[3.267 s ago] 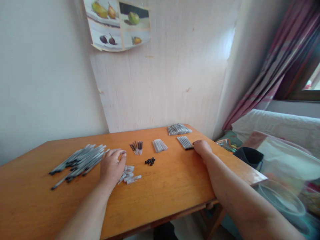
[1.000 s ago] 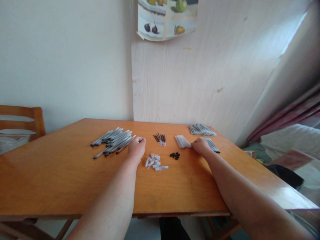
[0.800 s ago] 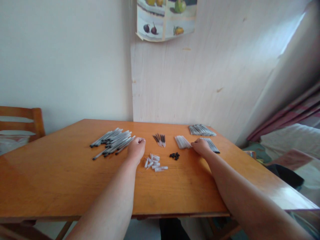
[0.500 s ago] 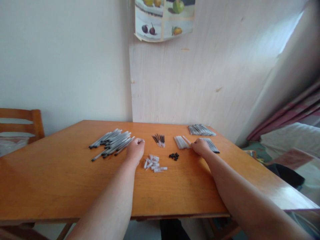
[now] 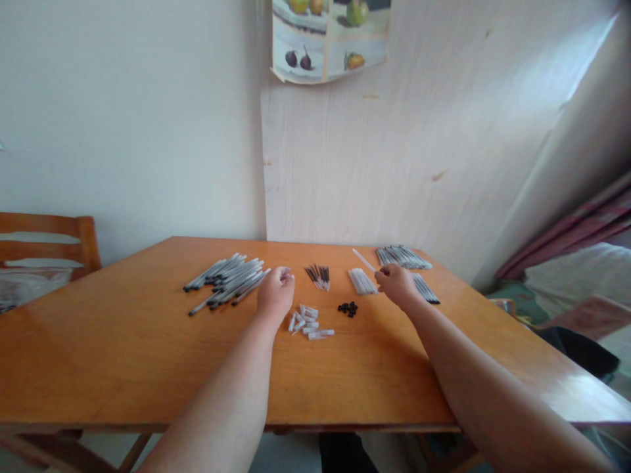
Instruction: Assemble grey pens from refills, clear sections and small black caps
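Note:
My right hand (image 5: 397, 285) is pinched on a clear pen tube (image 5: 363, 260), lifted off a small pile of clear tubes (image 5: 361, 281) on the orange table (image 5: 123, 355). My left hand (image 5: 275, 293) rests closed as a fist on the table, beside a heap of finished grey pens (image 5: 225, 279). I cannot make out whether anything is in that fist. Between the hands lie clear pen caps (image 5: 309, 322), small black end plugs (image 5: 348, 307) and dark-tipped pen tips (image 5: 318, 275).
Two rows of refills (image 5: 403, 257) lie at the table's far right, one partly behind my right hand. A wooden chair (image 5: 49, 240) stands at the left. A fruit poster (image 5: 329, 36) hangs on the wall. Bedding and a curtain (image 5: 576, 263) are at the right.
My right hand has moved from the refills to the clear tubes and raised one tube off the pile. My left hand closed into a fist and stayed beside the pens.

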Available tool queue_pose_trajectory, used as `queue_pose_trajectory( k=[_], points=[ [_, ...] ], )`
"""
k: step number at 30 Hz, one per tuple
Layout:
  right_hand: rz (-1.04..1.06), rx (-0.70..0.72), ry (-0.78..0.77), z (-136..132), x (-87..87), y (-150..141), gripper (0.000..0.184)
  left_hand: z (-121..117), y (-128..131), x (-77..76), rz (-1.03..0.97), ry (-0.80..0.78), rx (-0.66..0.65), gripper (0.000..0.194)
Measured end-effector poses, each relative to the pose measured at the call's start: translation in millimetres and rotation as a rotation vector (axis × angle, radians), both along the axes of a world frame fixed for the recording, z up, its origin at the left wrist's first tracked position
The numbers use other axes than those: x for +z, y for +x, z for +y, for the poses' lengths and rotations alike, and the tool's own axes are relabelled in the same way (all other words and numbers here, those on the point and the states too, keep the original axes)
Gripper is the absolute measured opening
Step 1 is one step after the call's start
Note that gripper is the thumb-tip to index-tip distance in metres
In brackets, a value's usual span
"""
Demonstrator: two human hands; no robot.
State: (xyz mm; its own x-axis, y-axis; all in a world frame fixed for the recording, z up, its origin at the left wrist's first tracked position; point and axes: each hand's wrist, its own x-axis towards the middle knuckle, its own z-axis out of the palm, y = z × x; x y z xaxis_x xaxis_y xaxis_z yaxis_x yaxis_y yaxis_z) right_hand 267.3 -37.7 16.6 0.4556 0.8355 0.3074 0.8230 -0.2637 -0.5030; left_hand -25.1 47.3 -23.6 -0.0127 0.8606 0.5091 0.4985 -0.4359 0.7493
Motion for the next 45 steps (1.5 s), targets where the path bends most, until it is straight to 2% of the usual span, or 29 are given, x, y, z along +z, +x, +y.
queue_pose_trajectory(
  k=[4, 7, 10, 13, 17, 18, 20, 22, 25, 29, 35, 40, 45],
  points=[
    [0.119, 0.179, 0.089, -5, 16.0, -36, 0.013, -12, 6, 6.8, 0.086, 0.196, -0.037, 0.033],
    [0.238, 0.323, 0.064, -5, 23.2, -60, 0.008, -25, 10, 15.6, 0.241, 0.295, -0.117, 0.044],
    [0.323, 0.418, 0.005, -3, 27.6, -81, 0.007, -37, 13, 23.9, 0.348, 0.291, -0.154, 0.047],
    [0.396, 0.455, -0.059, -1, 29.1, -96, 0.006, -43, 14, 28.1, 0.437, 0.255, -0.170, 0.033],
    [0.598, 0.576, 0.007, 9, 28.6, -102, 0.009, -43, 11, 29.0, 0.456, 0.236, -0.143, 0.024],
    [0.637, 0.565, 0.030, 13, 28.3, -102, 0.011, -42, 10, 29.0, 0.448, 0.233, -0.114, 0.025],
    [0.592, 0.451, 0.016, 22, 27.0, -97, 0.016, -41, 7, 29.0, 0.434, 0.224, -0.052, 0.026],
    [0.373, 0.301, -0.105, 33, 23.7, -92, 0.019, -39, 5, 28.9, 0.429, 0.215, 0.000, 0.026],
    [0.227, 0.223, -0.216, 47, 16.0, -86, 0.018, -39, 3, 28.4, 0.440, 0.198, 0.037, 0.025],
    [0.084, 0.198, -0.322, 59, 9.2, -88, 0.013, -37, 2, 27.7, 0.450, 0.171, 0.037, 0.025],
    [-0.074, 0.149, -0.446, 75, 9.0, -94, 0.013, -36, 2, 27.7, 0.453, 0.167, 0.040, 0.027],
    [-0.145, 0.168, -0.552, 92, 4.5, -91, 0.008, -37, 2, 27.7, 0.455, 0.162, 0.049, 0.026],
    [-0.163, 0.184, -0.580, 93, -1.3, -84, 0.011, -36, 1, 26.6, 0.443, 0.180, 0.048, 0.025]
  ],
)
